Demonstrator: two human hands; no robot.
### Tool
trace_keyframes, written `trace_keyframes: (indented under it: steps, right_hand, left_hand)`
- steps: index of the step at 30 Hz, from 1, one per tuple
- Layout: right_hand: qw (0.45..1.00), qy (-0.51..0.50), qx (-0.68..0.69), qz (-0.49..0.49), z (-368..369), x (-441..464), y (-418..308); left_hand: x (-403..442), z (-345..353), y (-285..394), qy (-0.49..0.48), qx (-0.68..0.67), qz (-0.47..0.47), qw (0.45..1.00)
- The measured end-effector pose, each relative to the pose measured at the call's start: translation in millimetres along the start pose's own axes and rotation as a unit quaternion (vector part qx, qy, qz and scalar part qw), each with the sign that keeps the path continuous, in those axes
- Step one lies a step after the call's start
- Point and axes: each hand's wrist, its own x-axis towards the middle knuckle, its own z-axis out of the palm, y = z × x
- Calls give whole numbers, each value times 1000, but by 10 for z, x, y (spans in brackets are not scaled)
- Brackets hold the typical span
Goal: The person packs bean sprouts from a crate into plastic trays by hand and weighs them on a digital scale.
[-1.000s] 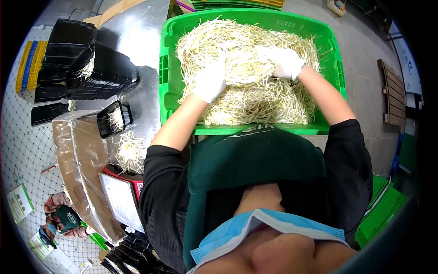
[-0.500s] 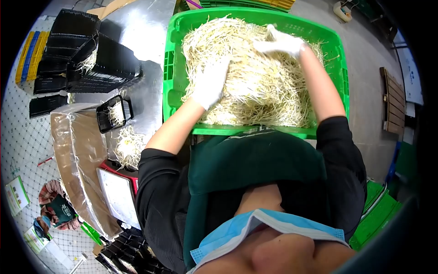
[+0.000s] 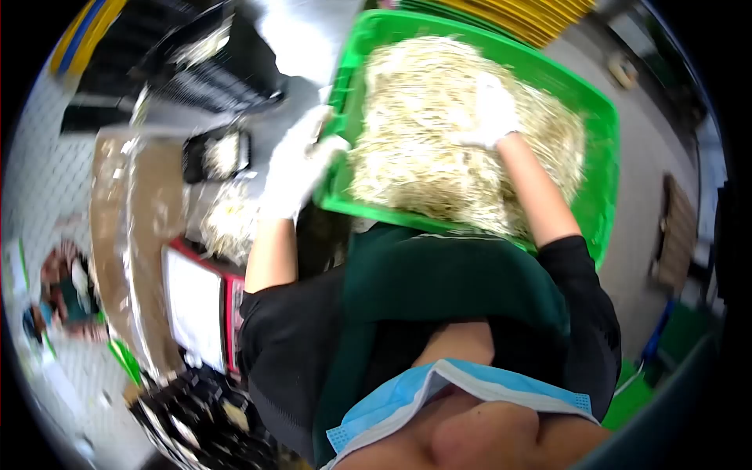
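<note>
A green crate (image 3: 609,157) holds a heap of bean sprouts (image 3: 423,117). My right hand (image 3: 495,113), in a white glove, lies on the sprouts; its thumb and fingers look apart, though motion blurs them. Outside the crate's left wall is my left hand (image 3: 294,168), gloved too, with thumb and fingers spread and nothing seen in it. Left of that hand stands a small black tray (image 3: 192,160) with some sprouts in it. A loose pile of sprouts (image 3: 229,223) lies just below the tray.
Stacked black trays (image 3: 223,74) stand at upper left on the metal table (image 3: 301,39). A plastic-lined cardboard box (image 3: 113,204) and a red-edged scale (image 3: 194,305) are at left. More black trays (image 3: 204,415) sit at lower left. Another person (image 3: 70,290) is at far left.
My left hand has left the sprouts and moved out over the crate's left side. My right hand stays on the heap. The whole view has shifted and tilted.
</note>
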Motion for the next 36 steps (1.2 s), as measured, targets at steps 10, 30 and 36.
trace_keyframes:
  steps: [10,30,36]
  right_hand:
    - [999,-27,-17,30,92,-201,-118]
    - [996,-2,90,-17,122,-232,303]
    - [981,-190,24,40,-163,-125,282]
  left_hand:
    - [-450,-1759,-2650,270,339,-390,812]
    - [-1317,-1746,-1491,337,-614,-183,690]
    - [-727,-302,-302,246,-638,-202,701]
